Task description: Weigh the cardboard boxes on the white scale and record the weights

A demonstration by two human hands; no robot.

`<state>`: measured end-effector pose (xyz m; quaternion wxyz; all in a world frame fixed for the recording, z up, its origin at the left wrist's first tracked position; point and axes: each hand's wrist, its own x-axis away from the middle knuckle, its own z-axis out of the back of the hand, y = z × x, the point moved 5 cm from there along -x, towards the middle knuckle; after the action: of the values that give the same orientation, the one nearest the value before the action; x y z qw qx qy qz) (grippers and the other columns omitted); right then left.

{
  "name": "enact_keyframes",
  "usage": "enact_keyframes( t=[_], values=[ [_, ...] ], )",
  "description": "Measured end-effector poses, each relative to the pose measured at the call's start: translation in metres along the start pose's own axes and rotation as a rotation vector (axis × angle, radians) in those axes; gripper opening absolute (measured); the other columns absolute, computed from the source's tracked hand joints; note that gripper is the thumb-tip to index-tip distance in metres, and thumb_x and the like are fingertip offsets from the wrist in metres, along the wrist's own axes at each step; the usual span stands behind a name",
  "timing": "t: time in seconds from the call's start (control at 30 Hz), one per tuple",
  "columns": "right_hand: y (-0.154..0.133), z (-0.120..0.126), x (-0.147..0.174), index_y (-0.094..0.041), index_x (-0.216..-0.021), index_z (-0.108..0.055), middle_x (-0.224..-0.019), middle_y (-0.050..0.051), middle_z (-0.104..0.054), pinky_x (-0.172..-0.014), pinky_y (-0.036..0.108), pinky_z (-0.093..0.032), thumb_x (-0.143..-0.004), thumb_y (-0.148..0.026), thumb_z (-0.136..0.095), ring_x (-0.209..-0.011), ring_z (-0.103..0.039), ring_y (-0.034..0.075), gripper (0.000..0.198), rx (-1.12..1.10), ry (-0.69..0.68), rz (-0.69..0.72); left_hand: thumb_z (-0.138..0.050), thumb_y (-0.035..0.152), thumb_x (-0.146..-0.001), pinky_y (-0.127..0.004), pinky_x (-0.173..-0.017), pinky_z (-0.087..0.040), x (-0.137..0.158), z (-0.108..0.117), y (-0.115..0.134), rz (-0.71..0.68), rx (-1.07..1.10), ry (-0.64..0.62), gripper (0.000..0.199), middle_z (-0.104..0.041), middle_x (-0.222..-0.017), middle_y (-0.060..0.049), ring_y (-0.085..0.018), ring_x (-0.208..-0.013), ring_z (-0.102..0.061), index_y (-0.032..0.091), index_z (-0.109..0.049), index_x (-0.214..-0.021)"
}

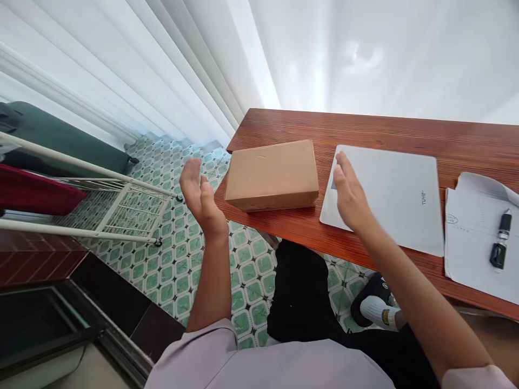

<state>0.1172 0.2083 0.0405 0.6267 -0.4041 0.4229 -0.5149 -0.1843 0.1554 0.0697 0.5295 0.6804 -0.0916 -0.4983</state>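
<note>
With the closed laptop [393, 200] as reference, a cardboard box [271, 170] is found to its left on the wooden surface [292, 127]. The left hand [206, 205] is raised beyond the box; the right hand [352, 200] is held across the laptop's left side, contact undetermined. On both, fingers are close together, gripping nothing. Through a leftward knock, the box could be sent off the nearby edge.

Box [271, 173]: on the table [365, 127], at its left end
Laptop [399, 200]: right of the box
Papers [468, 248]: right of the laptop
Pen [501, 239]: on the papers
Curtain [304, 54]: behind the table
</note>
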Motion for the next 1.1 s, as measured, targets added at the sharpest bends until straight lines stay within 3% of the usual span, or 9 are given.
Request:
enact_keyframes(
  t=[0.13,0.23,0.43,0.67,0.87,1.0,1.1],
  values=[
    [0.004,-0.037,-0.005,-0.017,-0.166,-0.015,-0.166,0.000,-0.013,-0.131,0.046,-0.008,-0.099,-0.077,-0.029,-0.156,-0.010,0.021,0.091,-0.088,-0.069,-0.123,-0.056,0.062,-0.090,-0.043,-0.126,-0.030,0.015,0.007,-0.045,0.339,0.121,0.018,0.065,-0.047,-0.155,-0.007,-0.025,-0.149,-0.038,0.029,-0.050,-0.145],
    [0.006,-0.050,-0.007,-0.013,-0.166,-0.013,-0.166,0.001,-0.012,-0.131,0.042,-0.011,-0.098,-0.077,-0.030,-0.156,-0.011,0.020,0.094,-0.116,-0.097,-0.159,-0.056,0.068,-0.089,-0.043,-0.124,-0.033,0.022,-0.001,-0.057,0.460,0.220,-0.002,0.069,-0.051,-0.153,-0.008,-0.027,-0.147,-0.041,0.027,-0.052,-0.144],
    [0.006,-0.057,-0.006,-0.022,-0.163,-0.026,-0.165,0.000,-0.019,-0.131,0.039,-0.015,-0.102,-0.070,-0.031,-0.155,-0.018,0.017,0.078,-0.156,-0.080,-0.097,-0.060,0.061,-0.089,-0.038,-0.117,-0.044,0.026,-0.025,-0.054,0.496,0.318,-0.072,0.056,-0.061,-0.142,-0.005,-0.028,-0.139,-0.051,0.024,-0.065,-0.131],
    [-0.006,-0.055,-0.006,-0.023,-0.164,-0.022,-0.166,-0.001,-0.019,-0.132,0.039,-0.013,-0.104,-0.062,-0.031,-0.155,-0.015,0.017,0.072,-0.200,-0.076,-0.109,-0.060,0.053,-0.088,-0.035,-0.112,-0.048,0.022,-0.030,-0.044,0.450,0.239,-0.042,0.045,-0.068,-0.131,-0.002,-0.027,-0.133,-0.056,0.024,-0.069,-0.121],
    [-0.039,-0.017,0.000,-0.029,-0.166,-0.012,-0.166,-0.004,-0.017,-0.130,0.038,-0.021,-0.109,-0.059,-0.022,-0.155,-0.016,0.016,0.065,-0.092,-0.060,0.003,-0.053,0.046,-0.092,-0.040,-0.119,-0.043,0.006,-0.049,0.004,0.312,0.268,-0.094,0.035,-0.066,-0.132,0.001,-0.027,-0.137,-0.051,0.029,-0.070,-0.118],
    [-0.047,0.033,0.006,-0.030,-0.165,-0.019,-0.161,0.001,-0.031,-0.127,0.044,-0.030,-0.109,-0.061,-0.019,-0.153,-0.024,0.023,0.064,0.036,0.025,0.029,-0.052,0.044,-0.093,-0.045,-0.124,-0.038,0.003,-0.090,0.047,0.231,0.341,-0.246,0.035,-0.064,-0.133,-0.001,-0.029,-0.139,-0.049,0.027,-0.069,-0.119],
    [-0.036,0.077,0.014,-0.034,-0.162,-0.025,-0.154,0.002,-0.041,-0.123,0.046,-0.037,-0.109,-0.059,-0.023,-0.149,-0.033,0.026,0.059,0.096,0.130,-0.021,-0.053,0.045,-0.094,-0.045,-0.124,-0.038,0.013,-0.126,0.064,0.236,0.389,-0.328,0.036,-0.061,-0.137,0.000,-0.030,-0.142,-0.045,0.029,-0.067,-0.124]
  ],
)
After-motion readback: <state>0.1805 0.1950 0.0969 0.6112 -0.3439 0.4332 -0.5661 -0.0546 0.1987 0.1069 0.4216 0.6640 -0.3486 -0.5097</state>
